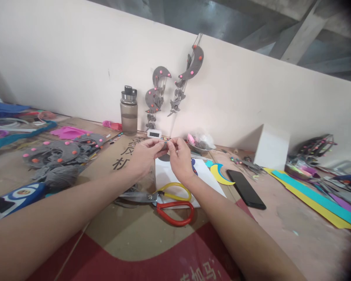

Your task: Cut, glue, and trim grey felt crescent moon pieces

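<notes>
Both hands are up over the tabletop (283, 222), fingers (155, 146) pinched narrow on a small grey piece (165, 144). It runs sideways, left hand (144, 155) on one end and right hand (179, 157) on the other, well beyond the scissors (166, 201).

Soft, even daylight; I note faint shadows under the scissors (163, 201). Wall (76, 58) bright, not blown. Left hand (144, 155) and right hand (179, 157) sharp at centre; grey piece (164, 145) they pinch looks blurred. Edges bend; right corners vignette dark.
</notes>
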`<action>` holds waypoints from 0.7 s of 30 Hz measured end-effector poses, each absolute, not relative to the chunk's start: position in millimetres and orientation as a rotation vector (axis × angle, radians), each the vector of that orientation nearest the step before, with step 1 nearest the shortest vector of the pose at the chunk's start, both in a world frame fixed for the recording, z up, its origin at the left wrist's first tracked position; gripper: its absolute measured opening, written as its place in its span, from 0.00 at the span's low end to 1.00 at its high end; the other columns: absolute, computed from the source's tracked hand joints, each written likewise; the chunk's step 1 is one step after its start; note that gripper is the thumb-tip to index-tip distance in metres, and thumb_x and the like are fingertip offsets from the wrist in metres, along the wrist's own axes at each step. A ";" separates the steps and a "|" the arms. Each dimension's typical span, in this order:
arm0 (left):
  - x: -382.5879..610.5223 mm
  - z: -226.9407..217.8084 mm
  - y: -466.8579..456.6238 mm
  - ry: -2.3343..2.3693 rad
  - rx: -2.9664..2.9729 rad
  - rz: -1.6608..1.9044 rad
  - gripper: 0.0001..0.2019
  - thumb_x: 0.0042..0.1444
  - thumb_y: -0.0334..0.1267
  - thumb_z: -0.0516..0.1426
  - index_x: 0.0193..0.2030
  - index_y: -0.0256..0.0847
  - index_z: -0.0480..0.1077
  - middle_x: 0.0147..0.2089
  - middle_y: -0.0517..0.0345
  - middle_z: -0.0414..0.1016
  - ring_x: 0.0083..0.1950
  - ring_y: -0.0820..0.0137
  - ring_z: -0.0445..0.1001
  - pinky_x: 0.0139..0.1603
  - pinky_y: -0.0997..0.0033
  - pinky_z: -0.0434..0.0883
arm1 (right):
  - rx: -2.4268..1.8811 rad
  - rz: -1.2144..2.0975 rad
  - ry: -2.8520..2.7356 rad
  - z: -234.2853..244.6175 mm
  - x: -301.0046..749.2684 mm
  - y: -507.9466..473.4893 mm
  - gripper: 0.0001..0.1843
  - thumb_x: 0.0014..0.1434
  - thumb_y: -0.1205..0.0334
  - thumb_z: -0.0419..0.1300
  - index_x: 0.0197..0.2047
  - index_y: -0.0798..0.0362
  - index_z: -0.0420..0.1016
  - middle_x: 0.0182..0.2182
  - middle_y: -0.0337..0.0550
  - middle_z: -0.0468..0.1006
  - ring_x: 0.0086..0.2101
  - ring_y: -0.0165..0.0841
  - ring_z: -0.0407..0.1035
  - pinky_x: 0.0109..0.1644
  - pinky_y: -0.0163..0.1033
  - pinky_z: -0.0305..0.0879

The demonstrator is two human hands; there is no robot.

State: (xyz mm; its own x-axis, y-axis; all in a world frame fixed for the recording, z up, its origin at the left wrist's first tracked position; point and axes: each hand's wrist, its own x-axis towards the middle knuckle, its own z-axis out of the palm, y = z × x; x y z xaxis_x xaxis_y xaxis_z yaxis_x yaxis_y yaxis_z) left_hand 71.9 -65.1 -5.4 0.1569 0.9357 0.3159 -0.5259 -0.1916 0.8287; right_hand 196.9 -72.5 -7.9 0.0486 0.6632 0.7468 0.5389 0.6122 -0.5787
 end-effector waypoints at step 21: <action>62.1 -7.7 -53.7 0.576 1.279 1.409 0.11 0.45 0.41 0.67 0.30 0.36 0.74 0.32 0.59 0.75 0.36 0.72 0.75 0.49 0.62 0.76 | -0.985 0.533 -1.492 -6.3 191.6 -71.7 0.11 0.60 0.53 0.53 0.32 0.51 0.65 0.27 0.36 0.67 0.30 0.30 0.60 0.36 0.36 0.58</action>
State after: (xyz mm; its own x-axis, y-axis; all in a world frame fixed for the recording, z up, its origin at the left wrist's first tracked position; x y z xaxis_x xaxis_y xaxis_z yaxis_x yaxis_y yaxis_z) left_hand 62.1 -53.7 -7.7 0.1761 0.9097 0.3761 -0.3861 -0.2877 0.8764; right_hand 191.6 -71.7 -6.3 0.0690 0.8185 0.5703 0.2714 0.5347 -0.8003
